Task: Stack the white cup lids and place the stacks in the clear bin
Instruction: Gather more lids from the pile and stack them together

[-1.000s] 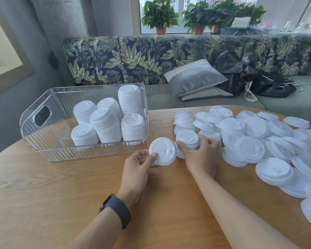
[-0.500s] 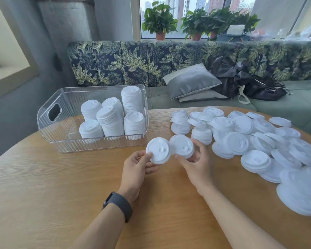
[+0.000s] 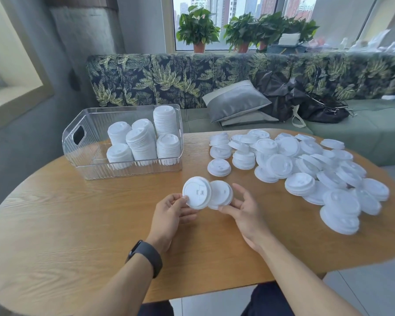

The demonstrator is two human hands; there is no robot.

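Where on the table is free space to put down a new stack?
Bare wood lies in front of the clear bin, left of the left hand, and along the near table edge. The far right is crowded with loose lids.

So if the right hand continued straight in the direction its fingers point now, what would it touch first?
The right hand points up and left, toward the far side of the table. Past the lid it holds, the first thing is probably the single lid lying alone on the table, then the clear bin. Depth is unclear.
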